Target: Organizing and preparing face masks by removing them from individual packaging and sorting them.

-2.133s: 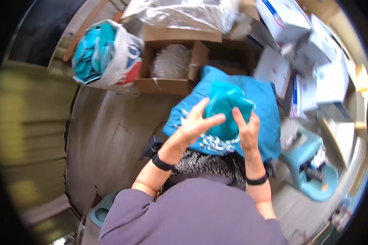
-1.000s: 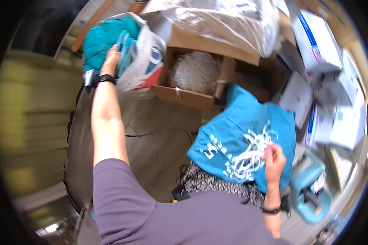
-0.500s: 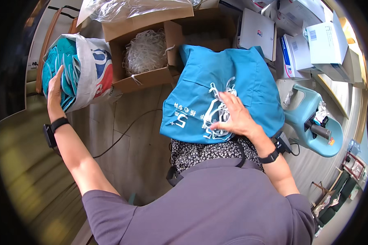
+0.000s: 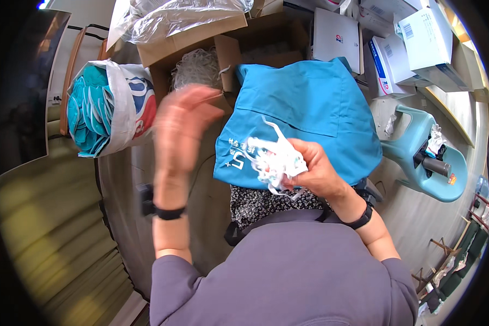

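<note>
My right hand (image 4: 319, 168) is closed on a tangled bunch of white straps (image 4: 277, 163), held above the teal cloth apron (image 4: 304, 98) spread over my lap. Loose ends of the bunch stick up and hang down. To its left, my left hand (image 4: 183, 127) is smeared by motion in front of a cardboard box (image 4: 229, 58), so its fingers cannot be made out. In that box lies a heap of clear stringy loops (image 4: 196, 68), partly hidden by the hand. Farther left, a white woven bag (image 4: 127, 108) is full of teal flat pieces (image 4: 91, 108).
Clear plastic sheeting (image 4: 185, 19) lies at the top beside the box flaps. White cartons (image 4: 426, 43) are stacked at the upper right. Below them stands a light blue plastic stool (image 4: 440, 182) with a dark cylinder (image 4: 436, 167) on it. A dark panel (image 4: 24, 98) rises at the far left.
My left hand has left the teal pieces in the bag and swung right. My right hand has closed on the white straps and lifted them off the apron.
</note>
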Demonstrator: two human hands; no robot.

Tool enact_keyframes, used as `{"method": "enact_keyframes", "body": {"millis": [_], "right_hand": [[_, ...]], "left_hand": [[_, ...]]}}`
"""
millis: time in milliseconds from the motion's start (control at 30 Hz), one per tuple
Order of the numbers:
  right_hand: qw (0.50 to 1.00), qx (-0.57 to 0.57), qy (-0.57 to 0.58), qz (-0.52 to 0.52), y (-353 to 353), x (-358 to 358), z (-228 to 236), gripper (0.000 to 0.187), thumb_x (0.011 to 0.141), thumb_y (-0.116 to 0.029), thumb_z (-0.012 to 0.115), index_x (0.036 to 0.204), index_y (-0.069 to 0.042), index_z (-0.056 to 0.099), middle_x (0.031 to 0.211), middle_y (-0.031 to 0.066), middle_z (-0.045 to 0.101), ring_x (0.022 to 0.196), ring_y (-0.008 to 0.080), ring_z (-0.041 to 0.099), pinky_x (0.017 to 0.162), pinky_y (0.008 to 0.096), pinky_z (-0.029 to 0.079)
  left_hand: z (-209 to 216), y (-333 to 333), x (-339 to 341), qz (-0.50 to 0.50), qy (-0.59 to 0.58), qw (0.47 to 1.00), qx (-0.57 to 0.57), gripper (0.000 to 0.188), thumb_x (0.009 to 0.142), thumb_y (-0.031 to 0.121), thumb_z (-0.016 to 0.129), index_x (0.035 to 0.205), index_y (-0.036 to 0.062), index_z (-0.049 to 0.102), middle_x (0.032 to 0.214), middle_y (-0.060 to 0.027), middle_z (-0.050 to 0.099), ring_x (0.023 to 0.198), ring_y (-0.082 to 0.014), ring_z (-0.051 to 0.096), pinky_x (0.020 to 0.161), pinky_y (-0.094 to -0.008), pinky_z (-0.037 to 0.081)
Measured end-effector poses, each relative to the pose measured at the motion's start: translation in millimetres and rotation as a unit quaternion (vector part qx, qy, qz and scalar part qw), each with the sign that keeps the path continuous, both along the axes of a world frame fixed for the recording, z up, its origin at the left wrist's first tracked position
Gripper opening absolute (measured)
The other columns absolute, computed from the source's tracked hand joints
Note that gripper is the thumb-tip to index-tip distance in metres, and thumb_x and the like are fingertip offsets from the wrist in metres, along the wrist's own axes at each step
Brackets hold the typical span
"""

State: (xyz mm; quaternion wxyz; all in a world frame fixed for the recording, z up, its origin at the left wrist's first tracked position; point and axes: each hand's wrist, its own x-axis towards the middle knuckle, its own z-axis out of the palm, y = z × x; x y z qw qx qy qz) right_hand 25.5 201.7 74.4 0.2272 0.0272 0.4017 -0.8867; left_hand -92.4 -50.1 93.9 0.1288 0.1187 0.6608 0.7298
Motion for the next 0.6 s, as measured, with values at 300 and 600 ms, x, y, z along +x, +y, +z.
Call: {"method": "enact_keyframes", "body": {"millis": [300,600], "right_hand": [[0.699,0.572,0.427,0.039,1.0,-23.9,-19.8,0.067,0.066,-0.006,0.074,0.130,-0.005,0.055,0.130,0.0120,0.059,0.129,0.0321,0.048,0.115,0.0547,0.026],[0.936,0.247,0.250,-0.020,40.3,-25.8,-2.0,0.057,0.084,0.003,0.067,0.138,-0.003,0.052,0.131,0.0120,0.063,0.123,0.0221,0.057,0.108,0.0349,0.041]], "left_hand": [[-75.0,72.4,91.2,-0.047,-0.441,0.882,0.157,0.054,0.092,0.032,0.071,0.134,0.0056,0.050,0.122,-0.0070,0.061,0.110,-0.0168,0.061,0.089,-0.0331,0.054],[-36.3,15.1,1.1,0.031,-0.204,0.975,-0.078,0.025,0.098,0.012,0.062,0.121,0.0014,0.063,0.112,-0.0061,0.066,0.097,-0.0128,0.064,0.080,-0.0261,0.052]]}}
